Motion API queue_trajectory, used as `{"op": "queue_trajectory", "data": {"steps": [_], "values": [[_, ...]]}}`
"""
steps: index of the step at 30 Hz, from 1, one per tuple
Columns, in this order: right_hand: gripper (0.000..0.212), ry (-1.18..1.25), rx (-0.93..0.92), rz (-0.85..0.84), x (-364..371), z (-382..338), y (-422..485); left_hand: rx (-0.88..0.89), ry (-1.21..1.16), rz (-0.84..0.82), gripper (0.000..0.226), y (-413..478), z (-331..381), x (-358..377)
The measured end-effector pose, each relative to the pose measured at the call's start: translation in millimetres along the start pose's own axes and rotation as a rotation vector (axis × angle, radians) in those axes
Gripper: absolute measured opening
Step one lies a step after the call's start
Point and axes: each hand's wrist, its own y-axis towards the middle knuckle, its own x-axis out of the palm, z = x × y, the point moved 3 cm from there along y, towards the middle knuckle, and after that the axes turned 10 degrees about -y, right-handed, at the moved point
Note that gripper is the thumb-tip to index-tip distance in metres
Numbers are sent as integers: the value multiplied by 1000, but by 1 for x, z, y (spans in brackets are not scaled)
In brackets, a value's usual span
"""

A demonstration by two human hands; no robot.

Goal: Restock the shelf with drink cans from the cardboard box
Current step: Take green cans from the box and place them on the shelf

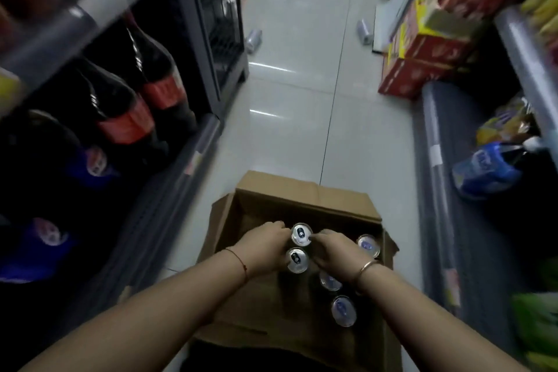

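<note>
Head cam, left to right: dark soda bottles (126,106) racked on the left wore red and blue bands, all too blurry to read. Left hand (265,248) and right hand (335,251) were both curled around a pair of cans (297,260) standing in the cardboard box (302,190) on the floor, with three more cans (343,311) to their right. I'd guess full cans felt hefty, rigid, slick and dent-prone, so gripping the sidewalls under the rim looked smartest. Red cartons (422,69) at right: print unreadable too.

Cardboard box (305,199): matt brown board. Can (301,234) tops: shiny metal. Floor (302,84): glossy tile. Bottles (120,112): glossy plastic.
</note>
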Motion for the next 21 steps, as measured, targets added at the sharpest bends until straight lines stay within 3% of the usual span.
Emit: {"op": "queue_trajectory", "data": {"steps": [3,7,11,15,21], "values": [[47,69,7,54,37,17,24,33,-26,-21,48,22,-28,43],[72,144,38,138,55,39,50,65,-239,96,64,35,-42,69],[85,176,5,106,61,46,63,78,-362,127,74,33,-52,90],[86,175,-34,91,61,47,73,62,-481,155,79,33,-57,108],[64,242,-45,93,61,43,83,19,-555,216,56,41,-68,119]]}}
